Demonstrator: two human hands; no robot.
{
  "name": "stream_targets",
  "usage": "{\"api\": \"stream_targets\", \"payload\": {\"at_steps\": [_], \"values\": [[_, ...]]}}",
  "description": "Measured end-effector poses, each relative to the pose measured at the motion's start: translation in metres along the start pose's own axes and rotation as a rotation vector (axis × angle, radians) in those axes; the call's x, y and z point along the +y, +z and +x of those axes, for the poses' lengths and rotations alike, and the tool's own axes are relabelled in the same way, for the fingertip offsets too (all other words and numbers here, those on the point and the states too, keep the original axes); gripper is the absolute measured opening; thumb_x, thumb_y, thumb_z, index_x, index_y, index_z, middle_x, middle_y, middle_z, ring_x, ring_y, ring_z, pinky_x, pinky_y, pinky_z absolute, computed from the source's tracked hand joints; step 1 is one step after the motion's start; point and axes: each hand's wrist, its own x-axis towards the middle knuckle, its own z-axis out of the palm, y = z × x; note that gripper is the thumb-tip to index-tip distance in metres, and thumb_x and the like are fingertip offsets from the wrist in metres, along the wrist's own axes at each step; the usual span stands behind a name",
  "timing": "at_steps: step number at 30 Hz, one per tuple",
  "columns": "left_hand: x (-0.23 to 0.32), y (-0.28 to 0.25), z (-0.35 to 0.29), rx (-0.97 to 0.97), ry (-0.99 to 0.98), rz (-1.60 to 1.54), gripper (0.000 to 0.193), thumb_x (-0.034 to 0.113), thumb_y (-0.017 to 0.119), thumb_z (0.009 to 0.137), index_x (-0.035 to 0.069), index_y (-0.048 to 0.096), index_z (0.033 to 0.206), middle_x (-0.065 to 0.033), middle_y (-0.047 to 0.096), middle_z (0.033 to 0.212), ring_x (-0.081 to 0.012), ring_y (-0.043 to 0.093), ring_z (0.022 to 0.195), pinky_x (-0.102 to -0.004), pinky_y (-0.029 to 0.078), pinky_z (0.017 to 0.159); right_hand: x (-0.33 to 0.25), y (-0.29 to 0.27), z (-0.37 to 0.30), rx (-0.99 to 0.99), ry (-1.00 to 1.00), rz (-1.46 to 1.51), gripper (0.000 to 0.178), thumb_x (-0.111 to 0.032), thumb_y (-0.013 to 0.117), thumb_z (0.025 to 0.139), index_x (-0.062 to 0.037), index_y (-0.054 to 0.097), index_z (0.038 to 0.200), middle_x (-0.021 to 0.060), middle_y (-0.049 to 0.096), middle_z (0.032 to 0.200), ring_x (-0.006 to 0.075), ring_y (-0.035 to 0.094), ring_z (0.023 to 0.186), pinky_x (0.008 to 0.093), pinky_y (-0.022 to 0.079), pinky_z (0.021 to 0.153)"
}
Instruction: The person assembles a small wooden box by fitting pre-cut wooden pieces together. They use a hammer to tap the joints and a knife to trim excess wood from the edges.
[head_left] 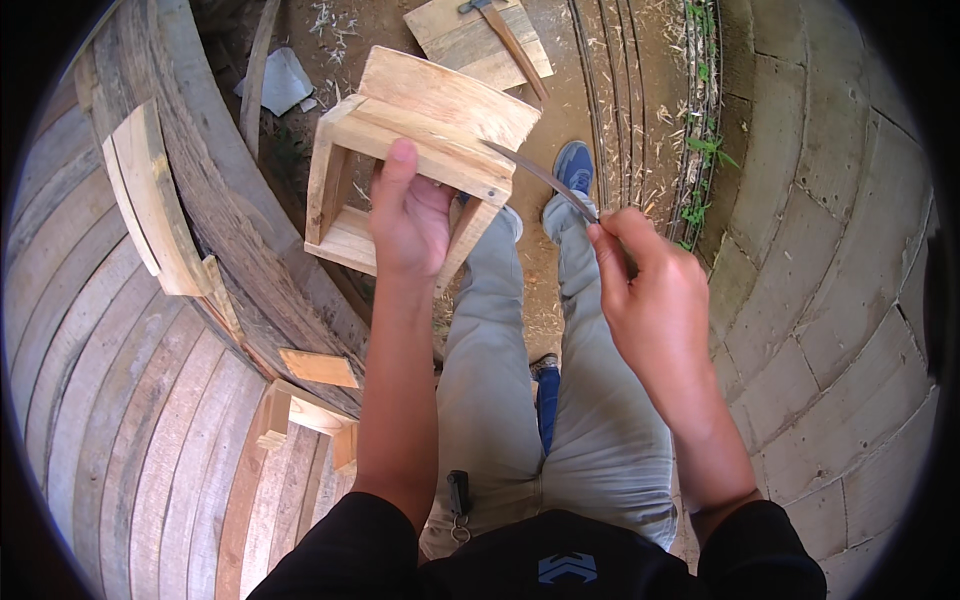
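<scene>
My left hand (415, 220) reaches inside a small open wooden box (465, 165) and grips its front rail, thumb over the edge. The box is made of pale boards nailed together, with a wider board slanting up along its far side; it is held tilted above my legs. My right hand (655, 285) is closed round the handle of a knife (548, 178) with a thin curved blade. The blade points left, and its tip meets the box near the right end of the wide board. Most of the knife's handle is hidden by my fingers.
On the ground ahead, a hammer (508, 45) lies on a flat wooden panel (450, 40). Wood shavings are scattered about. Left are a slatted wooden platform (150, 400), a board (160, 200) and offcuts (318, 367). A grey block wall (800, 250) stands right.
</scene>
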Motion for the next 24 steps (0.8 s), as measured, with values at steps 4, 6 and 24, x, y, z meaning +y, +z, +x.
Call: {"api": "stream_targets", "payload": {"at_steps": [4,6,24], "values": [[-0.010,-0.006,-0.001,0.056,0.025,0.076,0.059,0.030,0.057,0.101,0.002,0.037,0.148,-0.0155,0.053,0.143,-0.0287,0.054,0.130,-0.0473,0.043,0.109,-0.011,0.000,0.001,-0.045,-0.016,-0.133,0.018,-0.020,0.062,0.096,-0.0057,0.057,0.086,0.0162,0.063,0.068,0.0383,0.065,0.063,0.0487,0.051,0.055],[-0.011,-0.007,-0.003,0.092,0.038,0.056,0.058,0.030,0.057,0.101,0.003,0.038,0.148,-0.0152,0.053,0.142,-0.0286,0.054,0.129,-0.0475,0.044,0.109,-0.014,0.002,0.001,-0.047,-0.017,-0.133,0.017,-0.019,0.064,0.095,-0.0062,0.058,0.086,0.0163,0.063,0.068,0.0387,0.065,0.062,0.0491,0.050,0.055],[0.010,-0.014,-0.019,0.162,0.055,-0.058,0.062,0.043,0.051,0.102,0.003,0.038,0.148,-0.0142,0.050,0.145,-0.0294,0.051,0.131,-0.0451,0.042,0.110,0.056,0.021,0.034,-0.140,-0.145,0.325,0.016,-0.018,0.071,0.091,-0.0023,0.068,0.090,0.0126,0.075,0.095,0.0294,0.068,0.060,0.0353,0.053,0.057]]}}
